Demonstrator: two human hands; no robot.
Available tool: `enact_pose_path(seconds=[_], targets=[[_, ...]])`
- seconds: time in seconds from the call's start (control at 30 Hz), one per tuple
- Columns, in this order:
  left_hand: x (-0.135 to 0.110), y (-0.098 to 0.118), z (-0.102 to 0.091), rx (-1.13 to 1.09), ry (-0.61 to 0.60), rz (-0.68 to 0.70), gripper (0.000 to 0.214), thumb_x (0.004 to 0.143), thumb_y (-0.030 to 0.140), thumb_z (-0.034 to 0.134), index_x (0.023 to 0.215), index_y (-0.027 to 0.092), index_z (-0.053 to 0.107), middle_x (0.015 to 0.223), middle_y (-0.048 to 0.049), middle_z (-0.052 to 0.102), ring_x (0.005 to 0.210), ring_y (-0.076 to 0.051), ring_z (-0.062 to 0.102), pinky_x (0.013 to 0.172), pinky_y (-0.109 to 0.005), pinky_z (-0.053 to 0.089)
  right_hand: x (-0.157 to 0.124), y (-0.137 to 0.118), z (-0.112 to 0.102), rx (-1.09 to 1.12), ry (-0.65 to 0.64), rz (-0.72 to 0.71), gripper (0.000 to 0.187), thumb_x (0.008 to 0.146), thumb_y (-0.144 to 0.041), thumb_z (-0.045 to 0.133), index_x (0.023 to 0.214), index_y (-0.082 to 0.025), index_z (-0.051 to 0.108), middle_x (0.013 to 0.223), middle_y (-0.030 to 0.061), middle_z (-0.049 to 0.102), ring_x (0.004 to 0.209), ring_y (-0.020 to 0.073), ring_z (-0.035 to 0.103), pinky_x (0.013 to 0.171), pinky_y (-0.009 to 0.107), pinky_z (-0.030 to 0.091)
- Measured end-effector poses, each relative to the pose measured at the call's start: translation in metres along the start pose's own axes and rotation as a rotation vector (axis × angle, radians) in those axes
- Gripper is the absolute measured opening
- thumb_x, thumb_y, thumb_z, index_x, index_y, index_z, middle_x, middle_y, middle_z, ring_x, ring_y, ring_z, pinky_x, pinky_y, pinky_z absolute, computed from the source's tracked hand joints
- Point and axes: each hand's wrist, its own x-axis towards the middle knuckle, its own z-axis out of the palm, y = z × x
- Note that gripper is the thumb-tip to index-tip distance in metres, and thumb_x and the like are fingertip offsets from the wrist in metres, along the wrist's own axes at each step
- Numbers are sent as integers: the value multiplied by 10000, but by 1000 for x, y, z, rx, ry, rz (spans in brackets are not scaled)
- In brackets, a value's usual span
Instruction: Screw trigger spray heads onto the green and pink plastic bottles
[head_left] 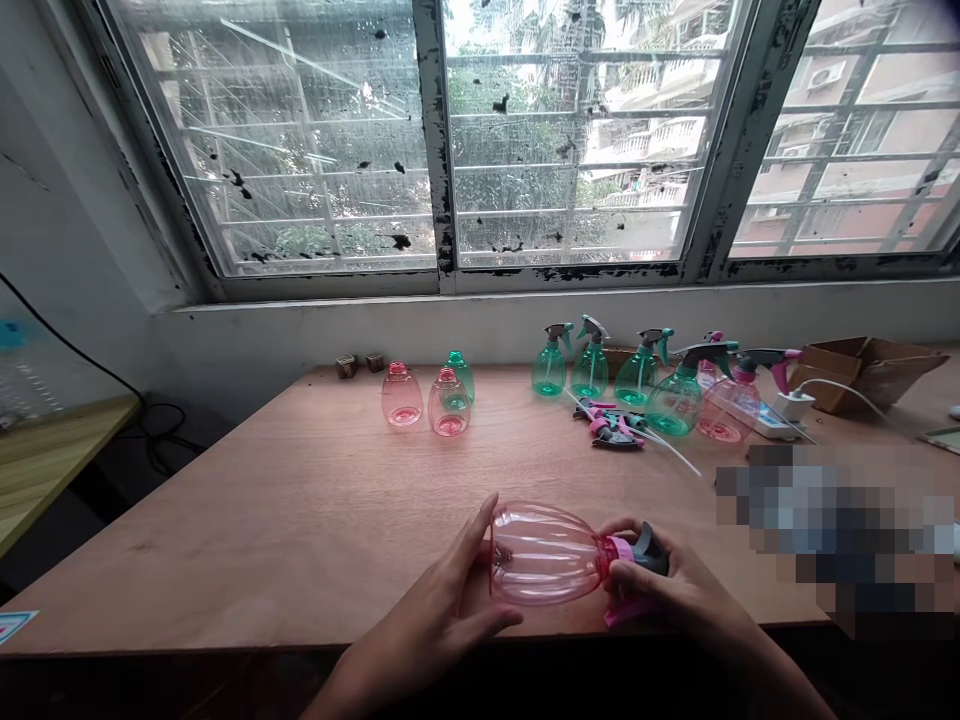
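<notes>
A pink see-through spray bottle (541, 552) lies on its side near the front edge of the wooden table (300, 520). My left hand (442, 600) cups its base, thumb and fingers wrapped around the bottom. My right hand (667, 585) is closed on the pink and grey trigger head (637, 555) at the bottle's neck.
Two pink bottles (401, 395) and a green one (460, 375) without heads stand at the back. Several capped green and pink spray bottles (675, 395) stand at the back right, with loose trigger heads (611, 425), a power strip (765, 420) and a cardboard box (862, 365).
</notes>
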Motion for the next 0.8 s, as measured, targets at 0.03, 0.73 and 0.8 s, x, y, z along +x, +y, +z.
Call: enact_pose_path(seconds=[0.03,0.73,0.8], targets=[[0,0,0,6,0,-4,944,889,258,699,1584,327,64,1538,-68,441,1396,-287,421,1191,-435,302,0,0,0,5,-1,3,449,724,-521,806,987,-188,659,711,15,726,637,225,704,591,336,606],[0,2,0,22,-26,-30,937,899,272,687,1583,304,47,1436,-89,532,1424,-279,379,1185,-409,294,1,3,-2,-6,-12,5,444,748,-501,802,1008,-179,641,719,23,742,665,225,723,622,337,613],[0,1,0,19,-33,-34,942,898,272,689,1582,308,42,1429,-85,536,1422,-277,381,1183,-405,298,1,3,-2,0,-18,8,430,755,-486,803,1007,-178,638,720,22,741,665,223,721,621,340,617]])
